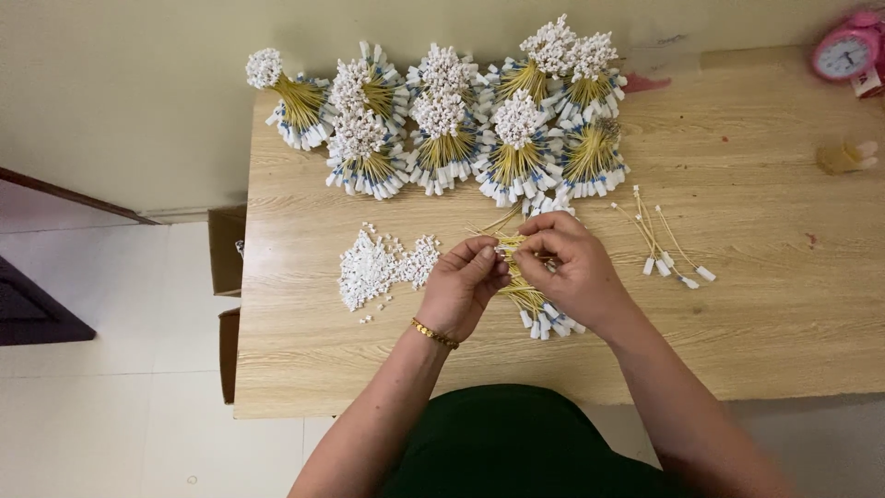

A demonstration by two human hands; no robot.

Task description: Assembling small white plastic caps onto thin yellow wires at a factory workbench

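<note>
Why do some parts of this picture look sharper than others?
Head view: even, soft light, no glare on the wooden table; bundles of yellow wires look crisp, while the right hand, left hand and forearms near the bottom edge blur slightly; pink clock is cropped.

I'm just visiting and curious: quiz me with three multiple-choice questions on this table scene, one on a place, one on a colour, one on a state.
1. Where is the pink clock?
A. far right corner of the table
B. beside the loose white caps
C. on the floor

2. What colour are the wires in the bundle?
A. red
B. yellow
C. black

3. What are the hands doing?
A. resting flat
B. holding the clock
C. both pinching at the bundle

Answers:
1 A: it sits at the far right edge.
2 B: yellow strands show.
3 C: left hand and right hand meet there.
</note>
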